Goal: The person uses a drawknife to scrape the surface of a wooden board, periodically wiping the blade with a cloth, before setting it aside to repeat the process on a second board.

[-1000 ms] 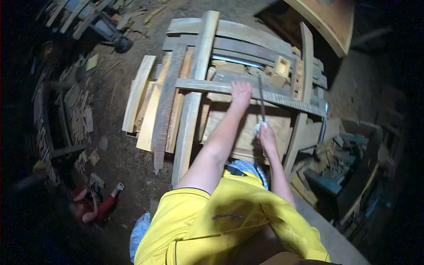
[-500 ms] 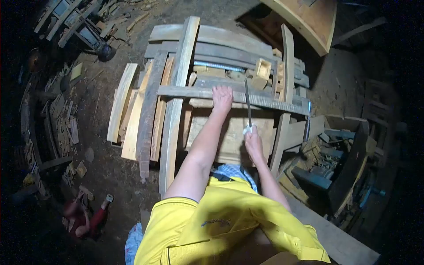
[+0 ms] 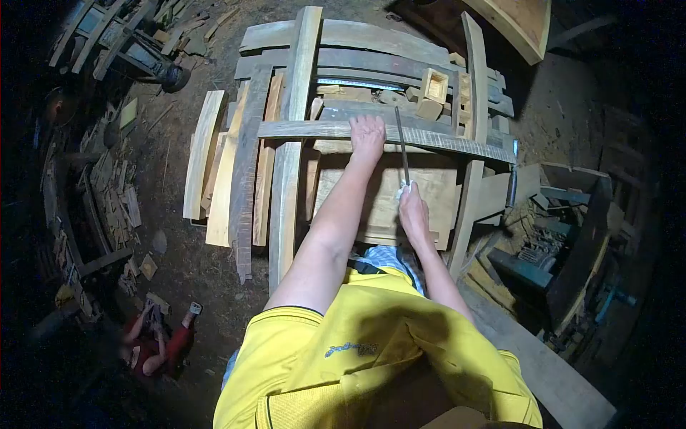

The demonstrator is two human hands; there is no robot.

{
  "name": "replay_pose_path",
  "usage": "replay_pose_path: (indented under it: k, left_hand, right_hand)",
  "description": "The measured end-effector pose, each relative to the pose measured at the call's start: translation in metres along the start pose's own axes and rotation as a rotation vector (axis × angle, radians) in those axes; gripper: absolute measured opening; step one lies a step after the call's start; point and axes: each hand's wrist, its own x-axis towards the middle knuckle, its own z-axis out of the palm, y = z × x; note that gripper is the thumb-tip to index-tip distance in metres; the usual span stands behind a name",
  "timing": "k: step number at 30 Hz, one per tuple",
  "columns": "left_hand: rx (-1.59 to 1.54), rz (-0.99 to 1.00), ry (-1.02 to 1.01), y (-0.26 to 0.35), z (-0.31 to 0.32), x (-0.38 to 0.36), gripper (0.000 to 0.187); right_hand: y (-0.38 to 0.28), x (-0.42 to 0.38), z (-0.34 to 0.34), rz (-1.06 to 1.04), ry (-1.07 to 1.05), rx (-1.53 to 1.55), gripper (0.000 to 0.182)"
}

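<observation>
A long narrow board [image 3: 307,129] lies crosswise over two upright-running planks, the left plank [image 3: 301,79] and the right plank [image 3: 471,93]. My left hand [image 3: 368,137] rests on the crosswise board near its middle, fingers wrapped over it. In my right hand [image 3: 413,209] is the pale handle of a thin saw [image 3: 404,146], whose dark blade crosses the board just right of my left hand. The blade is seen nearly edge-on, and its contact with the wood is too small to tell.
Loose boards [image 3: 204,154] lie at the left of the stack. A small wooden box [image 3: 434,86] sits beyond the crosswise board. At the right is an open bin [image 3: 572,171] with machine parts. A person in red [image 3: 153,347] sits at lower left.
The view has shifted slightly, so the boards appear a little higher and to the right. My right hand and the saw sit at nearly the same place along the board. Both hands keep their hold.
</observation>
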Motion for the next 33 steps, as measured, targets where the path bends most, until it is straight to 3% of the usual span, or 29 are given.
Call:
replay_pose_path:
  k: [16,21,25,28,30,33]
  left_hand:
    - [-0.039,-0.022,0.025,-0.002,0.003,0.001,0.011]
    - [-0.061,-0.018,0.066,0.000,0.001,0.002,0.012]
    - [-0.046,-0.007,0.047,-0.003,0.003,0.002,0.011]
    - [-0.030,-0.007,0.049,-0.001,0.005,-0.003,0.010]
    - [0.010,-0.001,0.062,0.000,0.005,-0.003,0.010]
    - [-0.008,0.000,0.053,-0.001,0.000,-0.002,0.010]
  right_hand:
    - [-0.010,0.018,-0.005,0.074,-0.070,0.050,0.031]
    - [-0.007,0.075,0.004,-0.060,-0.057,0.062,0.034]
    - [-0.002,0.019,-0.007,0.069,-0.123,0.045,0.031]
    - [0.001,0.014,-0.009,0.051,-0.118,0.102,0.032]
    - [-0.007,0.051,-0.002,-0.026,-0.081,0.160,0.031]
    - [-0.022,0.091,-0.005,0.126,-0.232,0.108,0.032]
